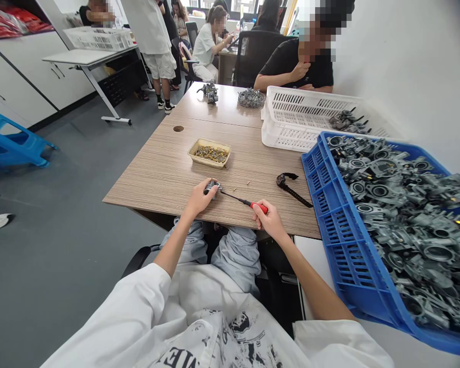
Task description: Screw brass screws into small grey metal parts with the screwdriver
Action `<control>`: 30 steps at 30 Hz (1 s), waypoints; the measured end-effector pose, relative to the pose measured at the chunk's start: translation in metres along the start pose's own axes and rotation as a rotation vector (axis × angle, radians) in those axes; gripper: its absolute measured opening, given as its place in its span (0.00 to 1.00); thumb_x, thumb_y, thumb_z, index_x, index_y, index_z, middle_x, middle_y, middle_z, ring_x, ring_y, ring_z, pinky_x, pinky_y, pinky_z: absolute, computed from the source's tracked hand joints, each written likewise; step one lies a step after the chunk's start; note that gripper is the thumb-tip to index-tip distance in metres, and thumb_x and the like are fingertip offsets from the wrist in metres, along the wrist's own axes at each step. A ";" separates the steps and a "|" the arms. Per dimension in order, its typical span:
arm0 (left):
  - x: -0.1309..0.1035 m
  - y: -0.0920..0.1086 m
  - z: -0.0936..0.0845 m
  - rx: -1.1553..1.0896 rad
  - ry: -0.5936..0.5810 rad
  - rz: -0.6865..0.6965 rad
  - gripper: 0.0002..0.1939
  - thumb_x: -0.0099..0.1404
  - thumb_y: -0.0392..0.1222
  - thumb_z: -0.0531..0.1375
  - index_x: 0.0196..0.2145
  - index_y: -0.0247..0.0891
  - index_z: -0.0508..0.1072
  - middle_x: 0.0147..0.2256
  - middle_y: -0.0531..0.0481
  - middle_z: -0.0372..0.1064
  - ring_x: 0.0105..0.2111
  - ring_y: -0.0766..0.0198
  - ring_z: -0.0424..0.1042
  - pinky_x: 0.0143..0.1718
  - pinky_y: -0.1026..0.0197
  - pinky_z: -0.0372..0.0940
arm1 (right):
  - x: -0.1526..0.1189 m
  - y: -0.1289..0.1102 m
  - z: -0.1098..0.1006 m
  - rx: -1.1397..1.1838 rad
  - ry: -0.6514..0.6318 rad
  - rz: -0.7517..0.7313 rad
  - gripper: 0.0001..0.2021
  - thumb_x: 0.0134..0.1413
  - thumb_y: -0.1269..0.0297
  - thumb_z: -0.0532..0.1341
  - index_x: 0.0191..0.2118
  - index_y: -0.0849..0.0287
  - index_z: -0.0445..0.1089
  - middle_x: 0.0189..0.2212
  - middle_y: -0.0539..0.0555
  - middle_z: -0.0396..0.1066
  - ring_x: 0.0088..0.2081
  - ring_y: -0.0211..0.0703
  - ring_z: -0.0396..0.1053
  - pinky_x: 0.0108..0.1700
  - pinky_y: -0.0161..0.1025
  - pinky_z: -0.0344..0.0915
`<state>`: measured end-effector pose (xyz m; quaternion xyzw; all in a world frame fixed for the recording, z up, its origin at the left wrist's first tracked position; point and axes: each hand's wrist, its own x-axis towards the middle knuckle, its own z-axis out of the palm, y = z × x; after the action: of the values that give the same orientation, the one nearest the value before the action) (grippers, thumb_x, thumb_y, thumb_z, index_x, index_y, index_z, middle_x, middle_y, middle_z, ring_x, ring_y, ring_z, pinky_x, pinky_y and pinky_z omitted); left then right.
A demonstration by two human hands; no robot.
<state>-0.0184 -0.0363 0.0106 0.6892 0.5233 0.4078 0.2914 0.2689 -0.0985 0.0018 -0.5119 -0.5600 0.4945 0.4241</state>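
Observation:
Near the table's front edge, my left hand (202, 196) is closed around a small grey cast-metal part (213, 188), which looks like a carburetor body. My right hand (267, 217) grips the red handle of a screwdriver (245, 202). Its dark shaft points left, and the tip reaches the side of the metal part; the exact contact is too small to see. Two small brass pieces (234, 189) lie on the wood just beyond the shaft. Behind my left hand stands a cream tray (191, 153) of many small brass and grey pieces.
A black wristwatch (291, 190) lies right of my hands. A blue crate (329, 225) heaped with metal castings stands at the right, with a white crate (287, 140) behind it. A metal assembly (210, 93) and a pile of small parts (250, 98) sit at the far end, near a seated person (287, 69).

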 end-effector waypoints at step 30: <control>0.001 -0.001 0.001 0.004 0.005 -0.004 0.19 0.74 0.53 0.55 0.51 0.40 0.76 0.47 0.45 0.80 0.48 0.54 0.77 0.55 0.56 0.69 | 0.000 0.001 0.000 -0.032 0.007 -0.015 0.21 0.63 0.38 0.63 0.36 0.52 0.66 0.22 0.47 0.71 0.16 0.37 0.62 0.16 0.34 0.62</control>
<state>-0.0179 -0.0354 0.0091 0.6876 0.5264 0.4076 0.2897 0.2692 -0.0984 0.0006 -0.5162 -0.5701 0.4804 0.4215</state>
